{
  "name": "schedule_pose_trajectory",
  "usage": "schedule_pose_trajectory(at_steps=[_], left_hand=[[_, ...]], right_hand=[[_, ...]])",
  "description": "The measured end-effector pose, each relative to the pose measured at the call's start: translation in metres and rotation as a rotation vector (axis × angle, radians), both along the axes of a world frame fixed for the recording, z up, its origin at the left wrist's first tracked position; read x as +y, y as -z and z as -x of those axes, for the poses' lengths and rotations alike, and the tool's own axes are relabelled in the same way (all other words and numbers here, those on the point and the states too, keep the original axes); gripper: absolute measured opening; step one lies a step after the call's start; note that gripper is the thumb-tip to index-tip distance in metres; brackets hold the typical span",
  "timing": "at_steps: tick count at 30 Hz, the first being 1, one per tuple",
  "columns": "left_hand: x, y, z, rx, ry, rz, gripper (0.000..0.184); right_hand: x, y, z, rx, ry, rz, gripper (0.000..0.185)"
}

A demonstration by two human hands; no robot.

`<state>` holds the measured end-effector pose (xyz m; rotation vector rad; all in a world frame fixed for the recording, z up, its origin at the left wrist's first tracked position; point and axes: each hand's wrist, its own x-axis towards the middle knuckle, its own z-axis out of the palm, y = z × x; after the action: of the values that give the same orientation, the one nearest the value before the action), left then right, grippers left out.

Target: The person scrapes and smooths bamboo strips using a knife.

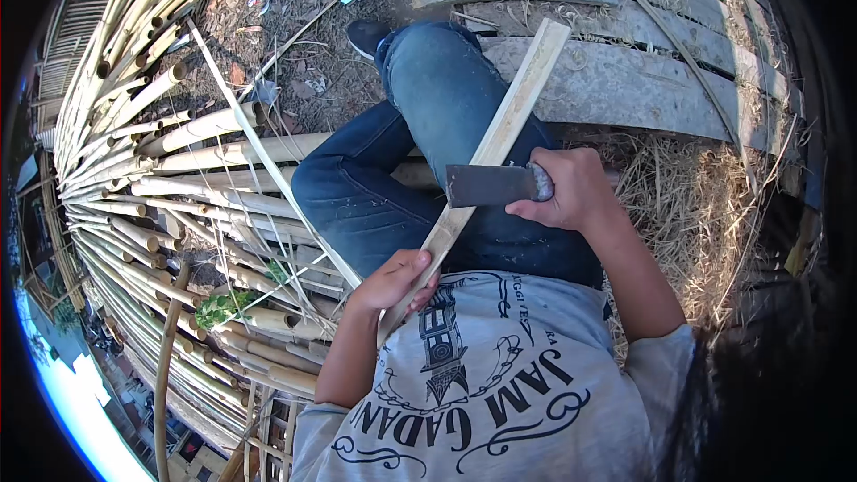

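My left hand (399,284) is wrapped round the lower part of a split bamboo strip (513,112), close to my shirt. The strip slants up and to the right across my thigh, its far end beyond my knee. In my right hand (571,187) is a broad-bladed knife (489,186), gripped by its wrapped handle. The dark blade points left and lies across the strip at about its middle; whether the edge bites into the bamboo I cannot tell. A second, thinner bamboo strip (259,145) runs from near my left forearm toward the upper left.
Stacked bamboo poles (214,201) fill the left side. Weathered planks (625,89) lie at the upper right, with a heap of bamboo shavings (687,223) below them. Leaf litter and scraps cover the ground (312,54) ahead. My bent legs (437,89) sit beneath the strip.
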<state>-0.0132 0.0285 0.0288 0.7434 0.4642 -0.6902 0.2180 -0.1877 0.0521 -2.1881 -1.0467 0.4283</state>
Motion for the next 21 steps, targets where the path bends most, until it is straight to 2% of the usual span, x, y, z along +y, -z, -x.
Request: schedule_pose_trajectory(at_steps=[3, 6, 11, 21], left_hand=[[-0.001, 0.009, -0.013, -0.022, 0.068, -0.053, 0.051], [-0.006, 0.014, -0.015, -0.004, 0.021, 0.082, 0.051], [-0.012, 0.017, 0.004, -0.021, -0.001, 0.037, 0.051], [0.001, 0.009, 0.026, 0.04, 0.008, 0.023, 0.05]], right_hand=[[0.004, 0.0, 0.0, -0.021, 0.011, 0.108, 0.066], [0.011, -0.001, -0.002, -0.032, 0.014, 0.133, 0.066], [0.021, -0.004, 0.0, 0.018, 0.166, 0.199, 0.066], [0.023, -0.008, -0.001, 0.025, 0.132, 0.242, 0.065]])
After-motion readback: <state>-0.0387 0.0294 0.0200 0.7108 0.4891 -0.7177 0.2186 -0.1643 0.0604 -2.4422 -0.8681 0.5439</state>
